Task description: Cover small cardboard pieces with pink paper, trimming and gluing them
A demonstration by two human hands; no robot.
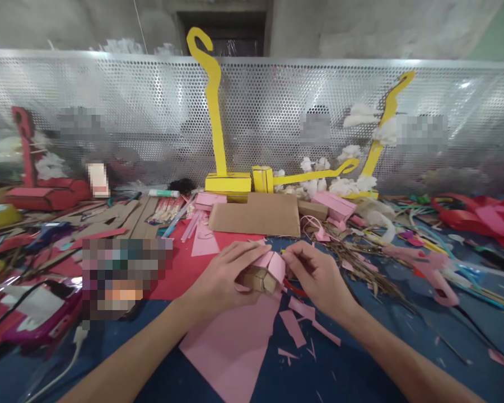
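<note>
My left hand [224,271] is wrapped round a small angular cardboard box [257,279], whose bare brown end faces me. Pink paper [277,266] covers part of the box's top and right side. Close against that right side, the fingertips of my right hand [315,274] are pinched together. What they hold is hidden; a tiny yellow bit shows by them. Beneath both hands lies a large pink sheet [231,347], with several pink scraps [293,329] to its right on the blue table.
A brown cardboard piece [256,215] stands behind my hands, near yellow hook-topped paper shapes [216,112]. To the right lie a pink glue gun [434,271] with a cord and a bundle of dry twigs [372,271]. Red sheets [176,274] and cardboard strips [126,224] crowd the left.
</note>
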